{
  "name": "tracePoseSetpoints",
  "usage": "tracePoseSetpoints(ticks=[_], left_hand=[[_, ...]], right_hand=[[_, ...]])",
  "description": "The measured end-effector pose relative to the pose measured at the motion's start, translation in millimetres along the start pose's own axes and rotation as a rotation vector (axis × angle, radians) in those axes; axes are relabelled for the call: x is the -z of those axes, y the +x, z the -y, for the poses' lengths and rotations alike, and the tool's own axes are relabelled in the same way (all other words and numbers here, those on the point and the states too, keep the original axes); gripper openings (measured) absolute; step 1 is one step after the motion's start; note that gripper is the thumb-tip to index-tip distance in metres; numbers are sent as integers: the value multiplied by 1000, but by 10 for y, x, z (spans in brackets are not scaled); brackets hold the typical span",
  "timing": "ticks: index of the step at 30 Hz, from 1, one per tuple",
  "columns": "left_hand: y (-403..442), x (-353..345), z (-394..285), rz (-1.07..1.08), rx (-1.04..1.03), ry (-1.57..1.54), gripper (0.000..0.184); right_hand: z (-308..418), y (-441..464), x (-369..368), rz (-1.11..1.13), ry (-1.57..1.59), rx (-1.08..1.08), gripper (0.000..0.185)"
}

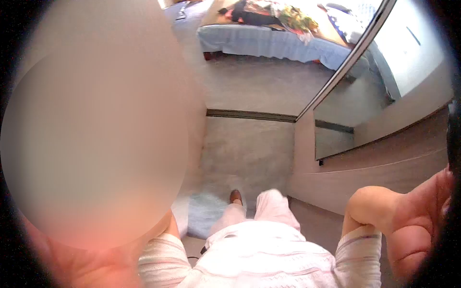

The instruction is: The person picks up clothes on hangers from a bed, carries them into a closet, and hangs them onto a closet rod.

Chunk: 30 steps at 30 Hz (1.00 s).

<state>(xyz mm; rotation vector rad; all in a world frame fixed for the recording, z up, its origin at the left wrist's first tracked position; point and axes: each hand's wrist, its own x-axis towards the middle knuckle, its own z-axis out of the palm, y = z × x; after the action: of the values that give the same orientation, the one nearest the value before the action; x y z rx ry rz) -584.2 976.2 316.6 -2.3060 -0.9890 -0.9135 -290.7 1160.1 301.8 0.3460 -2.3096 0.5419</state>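
Observation:
My left hand point(89, 261) is raised at the lower left, palm side showing. A round blurred patch covers its fingers, so their pose and anything in them are hidden. At the right edge, my right hand point(417, 228) is also raised close to the camera. Its palm and the base of the thumb show, while the fingers run into the dark rim of the view. Nothing held can be made out in either hand. Between them is my own body in a white knitted top point(269, 257) and pale trousers point(276, 209).
A doorway threshold point(249, 115) crosses the grey floor ahead. Beyond it stands a bed with a blue skirt point(273, 43) and a heap of clothes point(288, 17) on top. A framed mirror point(336, 129) hangs on the right wall. A pale wall point(125, 29) rises at left.

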Motion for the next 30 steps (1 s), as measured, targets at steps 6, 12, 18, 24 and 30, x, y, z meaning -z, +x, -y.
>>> tracePoseSetpoints(ticks=[6, 12, 18, 24, 30], left_hand=[[715, -868, 1088, -49, -18, -110, 17], [962, -2013, 2432, -155, 398, -158, 17], [300, -3993, 3547, -65, 912, -110, 20], [-890, -5013, 4000, 335, 1377, -207, 18], [-1685, -5752, 4688, 728, 1707, -136, 24]], right_hand=[[-1182, -28, 645, -21, -9, -27, 46], [-3372, -487, 282, -643, -259, -448, 19], [-5366, -1752, -255, -305, -22, -1167, 17], [-6591, -2154, -356, -160, 120, -1382, 19], [-7976, -2194, 76, -209, 293, -1473, 20]])
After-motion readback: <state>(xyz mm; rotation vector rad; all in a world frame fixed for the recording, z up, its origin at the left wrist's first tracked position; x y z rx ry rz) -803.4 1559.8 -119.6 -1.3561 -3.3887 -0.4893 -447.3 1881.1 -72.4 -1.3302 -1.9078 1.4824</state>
